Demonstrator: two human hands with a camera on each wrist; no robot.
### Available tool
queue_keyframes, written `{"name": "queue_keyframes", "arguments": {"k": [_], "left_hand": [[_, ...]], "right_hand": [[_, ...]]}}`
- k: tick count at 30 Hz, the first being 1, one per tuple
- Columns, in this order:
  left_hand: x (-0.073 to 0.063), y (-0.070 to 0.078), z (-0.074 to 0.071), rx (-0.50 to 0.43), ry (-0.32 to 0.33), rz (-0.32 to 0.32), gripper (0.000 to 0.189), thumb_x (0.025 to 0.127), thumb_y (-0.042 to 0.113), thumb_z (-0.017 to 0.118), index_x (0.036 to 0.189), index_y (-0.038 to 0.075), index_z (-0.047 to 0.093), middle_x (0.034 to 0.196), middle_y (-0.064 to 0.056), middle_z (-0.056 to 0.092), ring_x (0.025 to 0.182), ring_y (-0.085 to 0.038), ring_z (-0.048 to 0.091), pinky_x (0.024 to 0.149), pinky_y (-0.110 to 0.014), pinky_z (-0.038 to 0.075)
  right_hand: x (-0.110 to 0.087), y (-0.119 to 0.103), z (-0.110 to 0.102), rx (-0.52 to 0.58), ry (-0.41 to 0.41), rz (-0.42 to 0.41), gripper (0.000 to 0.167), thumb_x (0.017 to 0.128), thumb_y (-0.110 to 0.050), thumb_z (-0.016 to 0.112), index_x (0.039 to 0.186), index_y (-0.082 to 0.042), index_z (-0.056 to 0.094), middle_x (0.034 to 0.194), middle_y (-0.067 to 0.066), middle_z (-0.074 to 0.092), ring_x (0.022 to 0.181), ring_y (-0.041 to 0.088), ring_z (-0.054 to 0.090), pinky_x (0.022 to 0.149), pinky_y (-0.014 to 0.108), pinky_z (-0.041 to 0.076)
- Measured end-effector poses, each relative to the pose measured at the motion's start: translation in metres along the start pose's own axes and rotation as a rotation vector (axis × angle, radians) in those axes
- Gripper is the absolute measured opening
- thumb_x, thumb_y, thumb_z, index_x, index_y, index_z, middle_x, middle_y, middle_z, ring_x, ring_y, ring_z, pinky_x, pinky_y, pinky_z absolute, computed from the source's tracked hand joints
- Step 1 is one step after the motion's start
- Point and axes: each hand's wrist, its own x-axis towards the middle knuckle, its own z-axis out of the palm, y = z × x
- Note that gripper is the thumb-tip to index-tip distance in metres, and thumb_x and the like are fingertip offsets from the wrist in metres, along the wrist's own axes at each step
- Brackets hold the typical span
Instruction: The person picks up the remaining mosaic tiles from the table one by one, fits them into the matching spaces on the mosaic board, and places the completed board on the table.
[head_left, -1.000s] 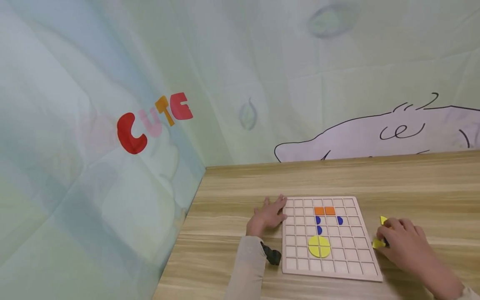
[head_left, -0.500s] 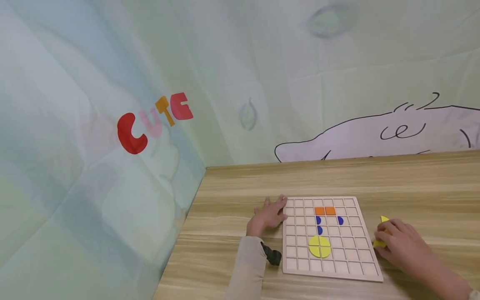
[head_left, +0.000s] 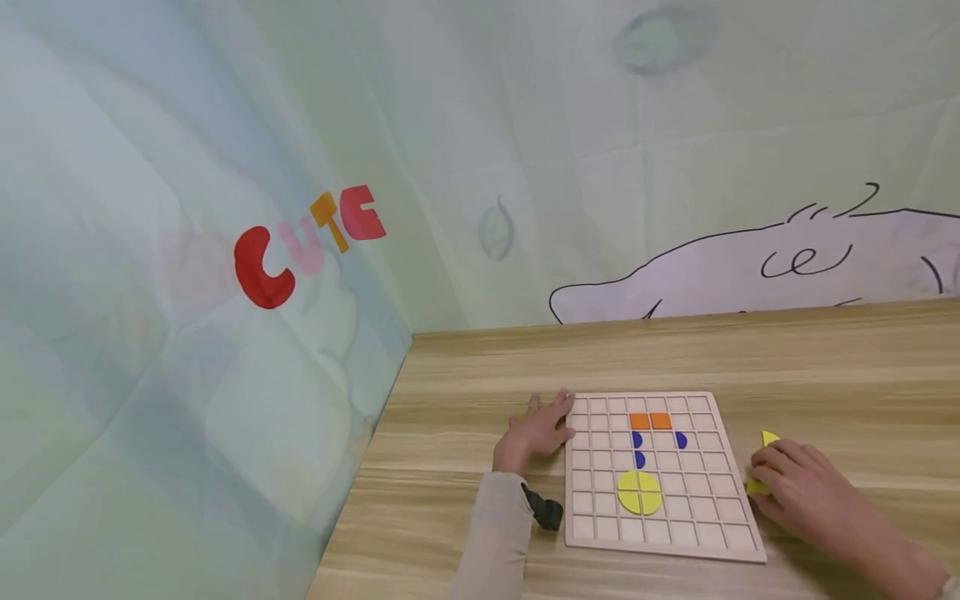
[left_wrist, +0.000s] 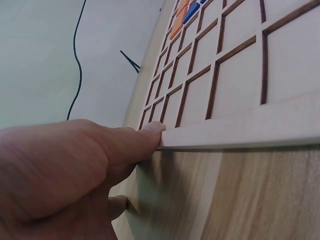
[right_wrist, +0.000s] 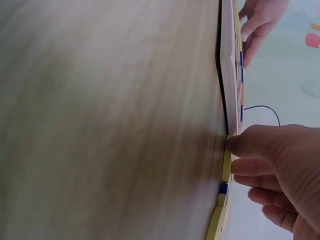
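Note:
My left hand [head_left: 534,435] lies at the far left corner of a pale wooden grid board [head_left: 600,529], its thumb against the board's side edge in the left wrist view. On the board are two orange squares [head_left: 649,421], several blue half-circles [head_left: 638,460] and yellow quarter-circles [head_left: 649,502] forming a disc. Right of the board, my right hand [head_left: 806,487] bends over loose pieces on the table. Its thumb and index finger touch a yellow piece [right_wrist: 227,170] lying flat. A dark blue piece [right_wrist: 223,188] and another yellow piece [right_wrist: 215,222] lie beside it, partly under the hand.
The wood-grain table [head_left: 480,367] meets a printed cloth backdrop [head_left: 465,150] at its back and left edges. A yellow corner of a piece [head_left: 768,437] shows beyond the right hand's fingers. A dark band [head_left: 543,510] sits at the left wrist.
My right fingers have drawn in over the loose pieces, covering the dark blue and orange ones seen earlier between them. The left hand and the board stay put.

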Motion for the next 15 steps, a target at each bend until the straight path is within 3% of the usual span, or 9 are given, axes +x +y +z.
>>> {"name": "queue_keyframes", "arguments": {"k": [9, 11, 12, 14, 15], "left_hand": [[-0.0007, 0.0008, -0.0008, -0.006, -0.013, 0.002, 0.057, 0.101, 0.028, 0.046, 0.153, 0.024, 0.023, 0.161, 0.009, 0.014, 0.149, -0.034, 0.001, 0.11, -0.071, 0.005], [-0.0004, 0.0006, -0.0012, -0.001, -0.018, 0.005, 0.057, 0.101, 0.028, 0.045, 0.154, 0.024, 0.022, 0.161, 0.009, 0.013, 0.149, -0.034, 0.001, 0.11, -0.071, 0.005], [-0.0006, 0.0005, -0.0014, 0.002, -0.02, 0.008, 0.057, 0.101, 0.028, 0.045, 0.154, 0.024, 0.022, 0.161, 0.009, 0.013, 0.149, -0.034, 0.001, 0.109, -0.071, 0.005], [-0.0005, 0.0002, -0.0018, 0.014, -0.021, 0.014, 0.057, 0.102, 0.029, 0.045, 0.154, 0.024, 0.022, 0.161, 0.008, 0.013, 0.149, -0.034, 0.001, 0.109, -0.072, 0.006], [-0.0004, 0.0002, -0.002, 0.015, -0.022, 0.015, 0.057, 0.102, 0.028, 0.045, 0.154, 0.024, 0.022, 0.161, 0.008, 0.013, 0.149, -0.034, 0.001, 0.109, -0.072, 0.006]], "right_hand": [[0.0013, -0.0017, -0.0053, -0.04, -0.074, 0.022, 0.083, 0.096, -0.057, 0.002, 0.073, -0.011, 0.067, 0.085, 0.005, 0.063, 0.087, 0.03, 0.056, 0.072, 0.047, 0.044], [0.0023, -0.0026, -0.0074, -0.051, -0.111, 0.021, 0.066, 0.1, -0.054, 0.025, 0.074, -0.011, 0.067, 0.087, 0.006, 0.064, 0.089, 0.031, 0.057, 0.074, 0.048, 0.045], [0.0028, -0.0028, -0.0078, -0.061, -0.127, 0.018, 0.065, 0.101, -0.053, 0.025, 0.075, -0.011, 0.068, 0.087, 0.006, 0.065, 0.09, 0.031, 0.057, 0.074, 0.048, 0.045], [0.0042, -0.0026, -0.0087, -0.066, -0.149, 0.006, 0.039, 0.093, -0.041, 0.051, 0.076, -0.011, 0.068, 0.088, 0.006, 0.065, 0.091, 0.032, 0.057, 0.075, 0.048, 0.045], [0.0046, -0.002, -0.0084, -0.06, -0.149, -0.005, 0.032, 0.087, -0.037, 0.056, 0.077, -0.01, 0.068, 0.088, 0.007, 0.065, 0.091, 0.032, 0.057, 0.075, 0.048, 0.045]]}}
